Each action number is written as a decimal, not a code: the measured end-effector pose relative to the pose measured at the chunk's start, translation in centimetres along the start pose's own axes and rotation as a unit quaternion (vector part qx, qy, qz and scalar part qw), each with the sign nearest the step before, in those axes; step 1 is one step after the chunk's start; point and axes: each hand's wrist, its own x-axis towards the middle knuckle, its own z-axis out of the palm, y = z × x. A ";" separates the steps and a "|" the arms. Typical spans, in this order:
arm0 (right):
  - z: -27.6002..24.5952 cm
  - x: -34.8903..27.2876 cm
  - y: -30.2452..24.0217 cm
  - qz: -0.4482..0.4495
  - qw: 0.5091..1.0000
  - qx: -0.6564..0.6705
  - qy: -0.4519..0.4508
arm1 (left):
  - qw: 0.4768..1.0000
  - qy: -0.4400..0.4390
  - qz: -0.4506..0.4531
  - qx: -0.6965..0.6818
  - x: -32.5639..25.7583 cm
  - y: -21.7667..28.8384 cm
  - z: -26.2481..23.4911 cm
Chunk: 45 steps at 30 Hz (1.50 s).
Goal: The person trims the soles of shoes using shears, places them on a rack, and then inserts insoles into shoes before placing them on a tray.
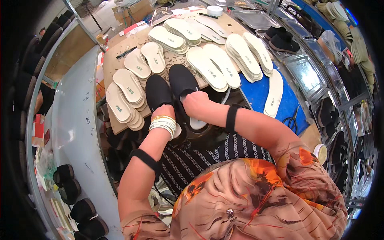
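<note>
A pair of black cloth shoes (157,90) lies side by side in front of me, toes pointing away. My left hand (163,111) reaches into the opening of the left shoe, so its fingers are hidden. At the mouth of the right shoe (182,78), my right hand (196,103) is bent, its fingers out of sight inside. A pale insole (198,123) shows at the heel of the right shoe, under my wrist. Another pale piece (177,131) peeks out beside my left wrist, at the left shoe's heel.
Stacks of cream insoles (128,89) cover much of the wooden board (120,52) beyond the shoes. One insole (274,93) lies on a blue surface (256,94) at right, near black scissors (290,121). Shelves with shoes flank both sides; a grey panel (78,120) stands left.
</note>
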 end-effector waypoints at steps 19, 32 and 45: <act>-0.6 0.9 0.6 -0.105 0.993 -0.032 -0.049 | 0.969 0.002 -0.121 -0.215 0.0 -2.1 3.4; -8.4 -6.0 0.4 -0.052 0.985 0.150 0.071 | 0.945 0.059 -0.114 -0.299 0.0 1.2 0.9; -12.1 -7.6 -3.2 -0.201 0.914 0.343 0.085 | 0.868 0.267 -0.262 -0.327 -41.3 -7.9 -0.7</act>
